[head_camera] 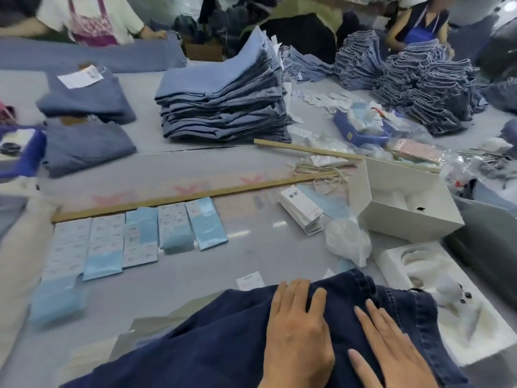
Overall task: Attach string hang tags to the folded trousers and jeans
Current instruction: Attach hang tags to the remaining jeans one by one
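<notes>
Across the pale tabletop I've got blue everywhere: a tall stack of folded light jeans stands well beyond my reach at centre, with ragged heaps of more denim off to the far right, and none of that concerns me yet. What matters is the dark navy jeans lying right under me at the near edge, their long axis running from lower left up toward the upper right, with what looks like the seamed waistband end at the top right. Both hands are flat on them, fingers straight and spread, pinching nothing: the left hand presses mid-cloth with fingertips near the far fold, and the right hand lies just beside it, closer to the seamed end. Next in size, the open white box sits ahead and to the right, and a long wooden ruler slants across the middle. Left of centre, a row of blue and white label packs lies just this side of that ruler. Smaller still, the bundle of white hang tags rests ahead and slightly right of the jeans, with loose strings just beyond it. So, as I judge it, the tags lie forward-right, and my right hand is the nearer one for the reach, while the left pins the cloth.
</notes>
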`<action>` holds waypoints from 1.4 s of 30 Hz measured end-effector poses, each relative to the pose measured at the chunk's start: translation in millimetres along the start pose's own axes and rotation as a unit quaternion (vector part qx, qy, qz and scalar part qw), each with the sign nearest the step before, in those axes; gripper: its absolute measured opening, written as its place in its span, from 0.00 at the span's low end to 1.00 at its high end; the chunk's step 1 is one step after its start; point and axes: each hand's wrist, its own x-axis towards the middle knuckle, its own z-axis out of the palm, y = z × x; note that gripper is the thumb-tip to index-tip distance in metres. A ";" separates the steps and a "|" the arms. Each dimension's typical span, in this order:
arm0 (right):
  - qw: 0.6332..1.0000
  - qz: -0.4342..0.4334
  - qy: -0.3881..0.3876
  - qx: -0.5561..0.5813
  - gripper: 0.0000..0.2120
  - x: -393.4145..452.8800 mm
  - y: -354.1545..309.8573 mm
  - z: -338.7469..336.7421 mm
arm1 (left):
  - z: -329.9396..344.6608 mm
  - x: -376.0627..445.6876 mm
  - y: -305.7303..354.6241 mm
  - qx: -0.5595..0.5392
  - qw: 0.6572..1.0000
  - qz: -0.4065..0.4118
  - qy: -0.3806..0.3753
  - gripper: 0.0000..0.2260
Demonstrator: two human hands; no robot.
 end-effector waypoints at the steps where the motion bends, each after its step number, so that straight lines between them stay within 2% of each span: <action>1: 1.000 0.013 0.020 0.013 0.36 -1.6 -3.9 0.2 | -1.4 1.4 -2.9 -0.014 1.000 0.009 0.006 0.24; 2: 0.998 0.059 0.002 0.004 0.31 3.7 -24.0 -2.9 | -3.0 2.4 -5.1 -0.026 0.999 0.022 0.005 0.23; 3: 0.999 -0.028 -0.028 0.026 0.35 3.1 -28.2 -10.4 | -5.3 3.1 -6.6 -0.035 0.999 0.039 0.004 0.21; 4: 0.997 -0.023 -0.072 0.033 0.35 13.3 -21.7 -16.3 | -9.6 3.6 -7.6 -0.033 0.998 0.050 0.000 0.18; 5: 0.991 -0.025 -0.129 0.001 0.28 32.8 -23.1 -25.3 | -11.9 4.0 -11.3 -0.022 0.998 0.065 0.009 0.15; 6: 0.990 -0.056 -0.127 0.004 0.23 51.2 -27.1 -40.4 | -15.2 4.8 -17.8 -0.011 0.998 0.067 0.016 0.12; 8: 0.985 -0.144 -0.022 -0.097 0.24 81.3 -27.4 -39.0 | -25.1 4.7 -37.3 0.006 0.998 0.040 0.049 0.11; 9: 0.980 -0.158 0.087 -0.087 0.24 87.3 -31.9 -32.5 | -29.3 3.6 -50.0 0.018 0.997 0.020 0.067 0.10; 11: 0.973 -0.201 0.115 -0.026 0.23 85.3 -46.2 -1.7 | -40.0 -2.1 -78.7 0.047 0.998 -0.044 0.021 0.10; 12: 0.963 -0.233 0.117 -0.071 0.27 88.9 -60.3 10.0 | -45.7 -5.2 -92.8 0.059 0.995 -0.081 -0.028 0.14; 13: 0.971 -0.210 0.105 -0.040 0.32 98.8 -69.5 26.3 | -46.9 -7.6 -105.6 0.071 0.989 -0.110 -0.067 0.18; 14: 0.983 -0.154 0.037 0.090 0.36 112.5 -84.1 46.0 | -49.0 -11.1 -114.2 0.086 0.982 -0.135 -0.103 0.19; 15: 0.978 -0.047 0.005 0.205 0.24 140.2 -100.1 65.0 | -44.2 -14.4 -121.5 0.114 0.975 -0.145 -0.120 0.18; 16: 0.951 0.077 -0.007 0.300 0.14 169.3 -108.9 72.0 | -42.9 -13.4 -126.8 0.129 0.972 -0.142 -0.138 0.14; 17: 0.943 0.122 -0.061 0.302 0.10 196.3 -105.7 85.0 | -46.2 -8.0 -131.2 0.143 0.965 -0.143 -0.168 0.09; 18: 0.950 0.101 -0.166 0.244 0.10 210.9 -95.2 91.6 | -50.9 0.9 -140.3 0.127 0.956 -0.155 -0.214 0.04; 19: 0.953 -0.006 -0.264 0.148 0.11 217.4 -82.1 92.8 | -54.6 9.4 -154.1 0.072 0.963 -0.149 -0.211 0.05; 20: 0.935 -0.133 -0.328 0.031 0.14 229.9 -79.7 91.8 | -48.5 21.2 -165.6 0.018 0.976 -0.130 -0.172 0.10; 21: 0.899 -0.253 -0.356 -0.010 0.14 250.4 -89.1 93.0 | -38.7 33.6 -178.7 0.011 0.983 -0.151 -0.104 0.13; 22: 0.842 -0.347 -0.411 -0.026 0.15 266.9 -95.6 91.6 | -32.4 47.8 -196.0 0.009 0.980 -0.185 -0.079 0.13; 23: 0.830 -0.389 -0.400 0.006 0.12 282.3 -109.1 92.4 | -26.8 66.5 -216.2 0.029 0.979 -0.194 -0.061 0.13; 24: 0.836 -0.395 -0.374 0.070 0.09 302.0 -127.0 100.4 | -25.5 82.8 -235.3 0.050 0.979 -0.198 -0.022 0.12; 26: 0.870 -0.375 -0.271 0.171 0.07 345.3 -165.7 128.1 | -11.1 111.4 -275.3 0.125 0.978 -0.168 0.014 0.13; 28: 0.894 -0.369 -0.172 0.190 0.08 383.7 -197.4 162.1 | 11.4 132.8 -311.8 0.186 0.969 -0.162 -0.002 0.17; 31: 0.905 -0.380 -0.114 0.156 0.12 423.0 -215.2 208.7 | 42.6 137.4 -350.4 0.190 0.966 -0.173 -0.009 0.17; 35: 0.889 -0.423 -0.111 0.133 0.18 436.7 -205.2 250.7 | 75.2 126.6 -374.2 0.183 0.971 -0.143 0.062 0.19; 39: 0.875 -0.457 -0.052 0.150 0.16 441.1 -195.3 262.6 | 79.1 128.8 -375.4 0.187 0.969 -0.128 0.096 0.19; 42: 0.836 -0.539 0.006 0.102 0.12 446.8 -198.1 256.9 | 78.0 128.8 -373.9 0.186 0.969 -0.122 0.109 0.19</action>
